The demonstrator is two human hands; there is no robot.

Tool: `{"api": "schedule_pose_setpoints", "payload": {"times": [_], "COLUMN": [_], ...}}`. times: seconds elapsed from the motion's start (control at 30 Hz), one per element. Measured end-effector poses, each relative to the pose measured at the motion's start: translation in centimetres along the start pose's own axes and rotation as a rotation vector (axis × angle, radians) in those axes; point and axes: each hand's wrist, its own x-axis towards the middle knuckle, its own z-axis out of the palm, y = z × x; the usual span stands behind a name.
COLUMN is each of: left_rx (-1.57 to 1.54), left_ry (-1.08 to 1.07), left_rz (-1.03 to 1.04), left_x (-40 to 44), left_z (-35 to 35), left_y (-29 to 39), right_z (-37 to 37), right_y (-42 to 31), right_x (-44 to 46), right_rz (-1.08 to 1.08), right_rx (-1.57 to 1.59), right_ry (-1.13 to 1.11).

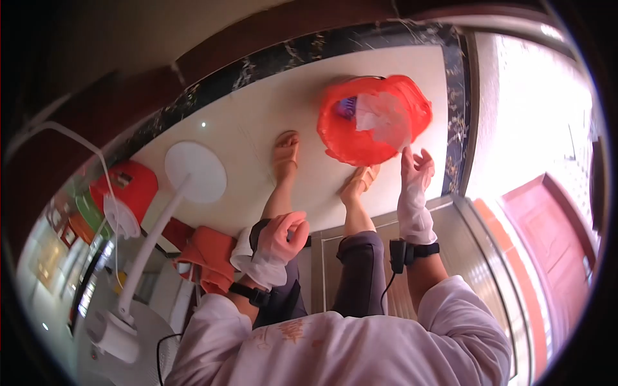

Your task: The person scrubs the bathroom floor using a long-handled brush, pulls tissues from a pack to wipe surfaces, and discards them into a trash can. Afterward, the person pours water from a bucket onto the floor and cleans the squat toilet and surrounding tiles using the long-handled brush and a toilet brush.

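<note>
A bin lined with a red plastic bag stands on the pale floor ahead of me. Crumpled whitish sheet or tissue fills its mouth, beside a purple packet. My right hand, in a thin translucent glove, is at the bin's near right edge with its fingers apart and nothing visible in them. My left hand, gloved too, is raised above my left knee. Its fingers are curled in, and their inner side is hidden, so I cannot see whether they hold anything. Dark bands circle both wrists.
To the left are a white lamp with a round head, a red bucket-like container and reddish cloth. My sandalled feet rest near the bin. A dark marbled border edges the floor; a metal-framed panel stands at the right.
</note>
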Motion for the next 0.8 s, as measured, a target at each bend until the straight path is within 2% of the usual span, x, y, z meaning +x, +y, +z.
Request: {"api": "schedule_pose_setpoints", "payload": {"times": [0.03, 0.07, 0.1, 0.13, 0.2, 0.27, 0.33, 0.37, 0.4, 0.43, 0.47, 0.5, 0.53, 0.6, 0.67, 0.73, 0.8], "left_rx": [-0.014, -0.014, 0.021, -0.077, -0.079, -0.039, -0.097, -0.158, -0.165, -0.302, -0.449, -0.462, -0.487, -0.529, -0.341, -0.444, -0.756], "left_ry": [0.024, 0.062, 0.125, 0.156, 0.171, 0.198, 0.299, 0.347, 0.396, 0.442, 0.485, 0.491, 0.553, 0.673, 0.433, 0.448, 0.659], "left_rz": [0.047, 0.085, 0.125, 0.066, 0.034, 0.01, -0.045, -0.064, -0.064, -0.166, -0.261, -0.349, -0.336, -0.317, -0.657, -0.797, -0.929], "left_x": [-0.3, -0.7, -0.8, -1.4, -2.0, -2.6, -3.2, -3.9, -4.9, -6.4, -7.6, -9.5, -11.4, -14.9, -20.2, -25.4, -31.9], "left_z": [0.0, -0.4, -0.6, -0.4, -0.9, -1.1, -1.1, -1.5, -1.4, -1.1, -0.7, -1.1, -0.6, 0.6, -4.1, -4.8, -6.5], "left_y": [-0.3, -0.6, -0.9, -1.3, -1.9, -2.6, -2.5, -2.6, -3.1, -3.6, -4.0, -4.3, -5.6, -8.4, -6.2, -8.0, -6.7], "right_z": [1.4, 2.1, 3.1, 3.2, 4.5, 5.1, 6.2, 6.2, 6.5, 5.4, 5.0, 3.8, 3.0, 0.7, -0.3, -1.1, -3.4], "right_y": [1.7, -1.6, -2.2, -2.4, 2.3, -2.2, -3.9, -1.8, -5.1, -8.8, -7.8, -9.7, -11.7, -17.5, -20.3, -24.5, -30.4], "right_x": [0.8, 0.3, -0.3, -0.4, 1.8, 0.7, 0.6, 2.0, 0.0, -2.1, -1.2, -2.0, -3.3, -6.8, -6.9, -8.8, -15.6], "right_rz": [-0.035, 0.246, 0.32, 0.405, -0.443, -0.673, -0.94, -0.849, -0.756, 0.14, -0.076, -0.141, -0.211, -0.028, -0.221, -0.149, -0.293], "right_rx": [-0.208, -0.155, 0.026, 0.198, -0.312, -0.638, -0.547, -0.532, -0.527, -0.176, -0.243, -0.3, -0.359, -0.332, -0.4, -0.413, -0.44], "right_ry": [0.076, -0.141, -0.351, -0.573, -0.743, -0.811, -0.766, -0.777, -0.786, -0.846, -0.899, -0.936, -0.975, -0.978, -0.977, -0.94, -0.967]}}
